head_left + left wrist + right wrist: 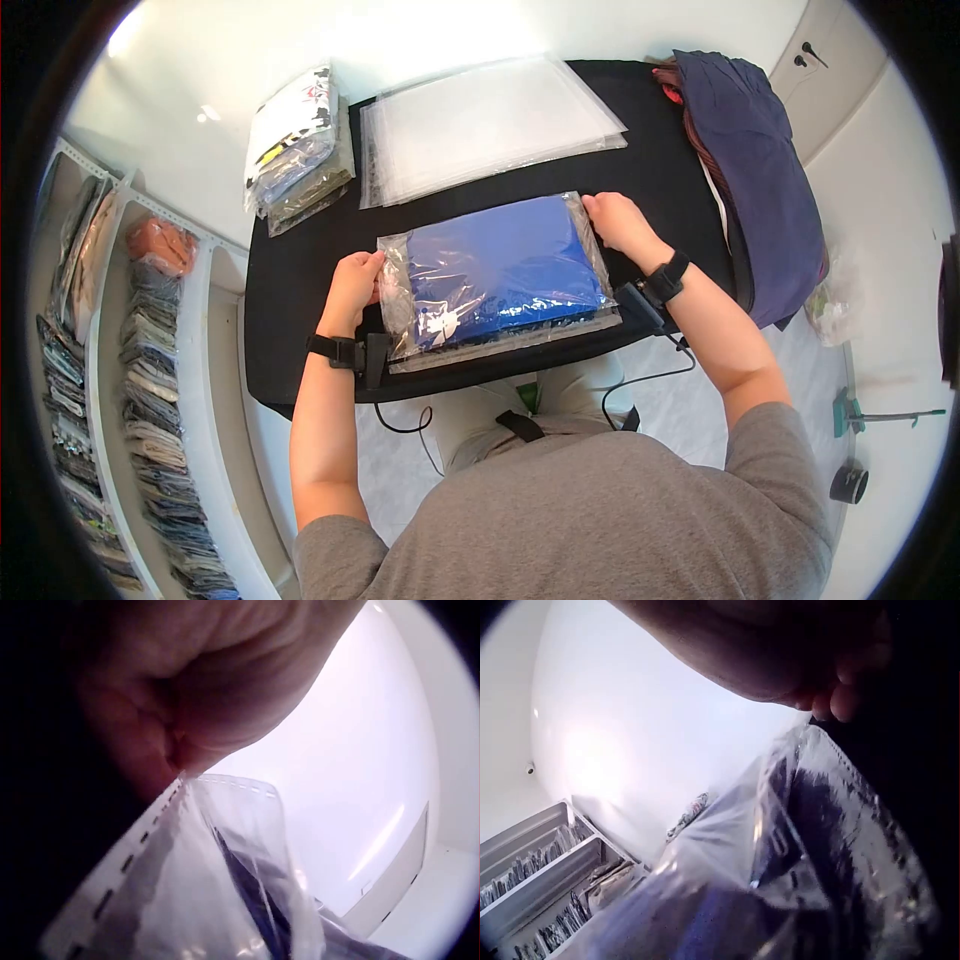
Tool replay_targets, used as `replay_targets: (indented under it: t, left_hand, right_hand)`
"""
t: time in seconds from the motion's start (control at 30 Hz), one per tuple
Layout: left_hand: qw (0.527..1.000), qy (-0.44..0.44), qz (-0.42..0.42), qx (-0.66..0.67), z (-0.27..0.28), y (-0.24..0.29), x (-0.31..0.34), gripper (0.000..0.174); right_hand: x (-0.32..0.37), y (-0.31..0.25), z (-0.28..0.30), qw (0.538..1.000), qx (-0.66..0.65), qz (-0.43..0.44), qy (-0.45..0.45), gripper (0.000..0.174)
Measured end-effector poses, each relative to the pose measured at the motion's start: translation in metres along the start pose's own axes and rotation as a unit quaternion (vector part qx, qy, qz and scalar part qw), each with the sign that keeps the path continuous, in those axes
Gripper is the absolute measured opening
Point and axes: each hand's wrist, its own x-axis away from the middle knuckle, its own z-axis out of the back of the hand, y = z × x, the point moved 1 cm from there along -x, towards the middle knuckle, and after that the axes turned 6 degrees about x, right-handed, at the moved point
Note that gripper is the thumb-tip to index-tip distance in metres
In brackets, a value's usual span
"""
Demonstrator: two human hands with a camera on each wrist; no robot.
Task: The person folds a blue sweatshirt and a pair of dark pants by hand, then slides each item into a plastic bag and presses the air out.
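Lengthwise left to right, blue package (500, 265)

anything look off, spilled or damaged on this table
Nothing looks spilled or damaged. Only mildly untidy: the clear plastic stack at the back of the table has uneven, fanned edges, and the dark clothing seems to overhang the right side.

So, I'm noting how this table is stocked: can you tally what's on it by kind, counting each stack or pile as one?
Blue bagged item, between left hand and right hand: 1
Stack of flat clear plastic: 1
Pile of other bagged items: 1
Pile of cloth, navy on top: 1
Total: 4
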Motion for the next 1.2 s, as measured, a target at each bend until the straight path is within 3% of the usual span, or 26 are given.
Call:
replay_targets:
  t: [0.03,0.07,0.13,0.2,0.23,0.3,0.33,0.43,0.47,0.53,0.77,0.8,0.87,1.0,1.07,1.13,1.2]
  left_hand:
    - [1.000,0.003,0.000,0.001,0.002,-0.002,-0.002,0.025]
    - [1.000,0.001,0.006,0.012,0.004,-0.005,-0.004,0.027]
    - [1.000,0.005,0.012,0.028,0.008,-0.001,0.000,0.028]
    - [0.986,-0.075,0.082,0.127,0.004,0.017,0.017,0.030]
    - [0.986,-0.072,0.082,0.129,0.007,0.015,0.016,0.030]
    - [0.969,-0.147,0.141,0.141,0.011,0.007,0.013,0.037]
    - [0.969,-0.146,0.140,0.141,0.010,0.006,0.014,0.037]
    - [0.940,-0.214,0.131,0.233,-0.002,-0.002,0.018,0.035]
    - [0.940,-0.211,0.128,0.235,-0.002,-0.005,0.016,0.035]
    - [0.906,-0.297,0.148,0.261,-0.001,-0.011,0.013,0.037]
    - [0.929,-0.252,0.098,0.251,-0.020,0.014,0.043,0.025]
    - [0.919,-0.259,0.080,0.285,-0.027,0.017,0.049,0.028]
    - [0.895,-0.261,0.162,0.322,-0.030,0.015,0.055,0.032]
    - [0.912,-0.257,0.070,0.313,-0.033,0.009,0.061,0.028]
    - [0.905,-0.254,0.039,0.340,-0.027,0.023,0.069,0.029]
    - [0.895,-0.251,0.011,0.368,-0.021,0.044,0.084,0.030]
    - [0.882,-0.208,-0.049,0.420,-0.011,0.073,0.099,0.034]
  right_hand:
    - [0.002,-0.004,0.005,0.996,-0.049,-0.056,-0.046,0.049]
    - [0.007,-0.007,0.009,0.996,-0.049,-0.052,-0.047,0.049]
    - [0.023,-0.010,0.016,0.976,-0.172,-0.121,-0.046,0.051]
    - [0.038,-0.012,0.020,0.974,-0.170,-0.125,-0.076,0.048]
    - [0.045,-0.012,0.020,0.964,-0.208,-0.123,-0.109,0.044]
    - [0.058,-0.013,0.024,0.931,-0.293,-0.137,-0.170,0.033]
    - [0.060,-0.010,0.023,0.931,-0.293,-0.135,-0.170,0.033]
    - [0.063,-0.001,0.015,0.841,-0.442,-0.155,-0.270,0.024]
    - [0.065,-0.001,0.013,0.842,-0.441,-0.151,-0.271,0.024]
    - [0.065,-0.003,0.008,0.822,-0.478,-0.121,-0.285,0.024]
    - [0.065,0.001,-0.002,0.857,-0.446,-0.127,-0.224,0.019]
    - [0.065,0.001,-0.004,0.853,-0.455,-0.136,-0.217,0.016]
    - [0.070,-0.011,0.003,0.828,-0.500,-0.132,-0.215,0.014]
    - [0.066,-0.013,0.009,0.801,-0.538,-0.137,-0.225,0.014]
    - [0.063,-0.025,0.014,0.797,-0.551,-0.120,-0.216,0.015]
    - [0.065,-0.043,0.034,0.760,-0.621,-0.089,-0.170,0.018]
    - [0.068,-0.045,0.047,0.747,-0.642,-0.050,-0.164,0.023]
